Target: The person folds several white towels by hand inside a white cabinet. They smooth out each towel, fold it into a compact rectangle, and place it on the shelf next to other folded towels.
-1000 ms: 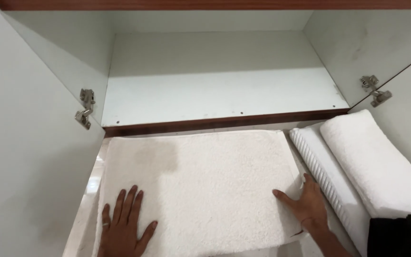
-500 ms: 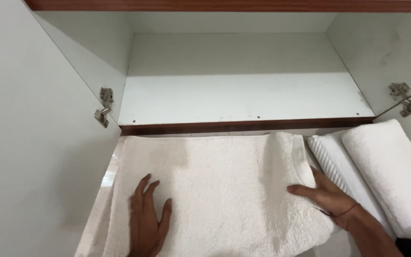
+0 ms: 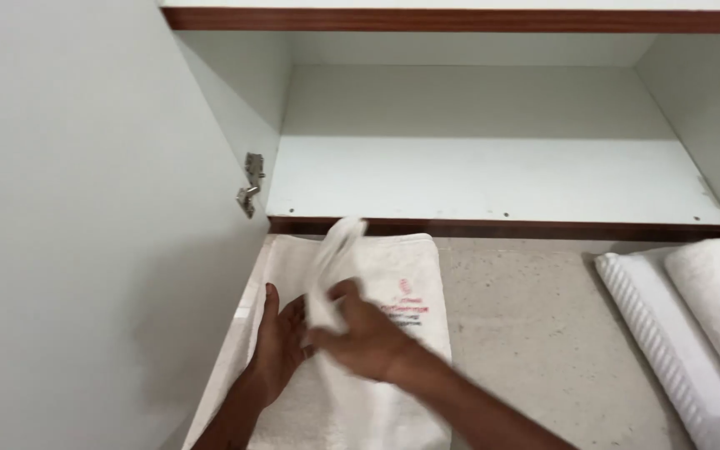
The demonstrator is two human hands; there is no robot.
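Right hand pinches raised flap of white towel, crossing over left hand, which lies flat, fingers spread, pinning towel to speckled counter. Risk, judged: blurred, loosely held flap may slip, fold landing skewed. Towel sits beneath both hands, before open cabinet.

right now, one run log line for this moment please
left hand flat on white terry towel | right hand lifting its folded edge | surface: speckled counter | open white cabinet behind
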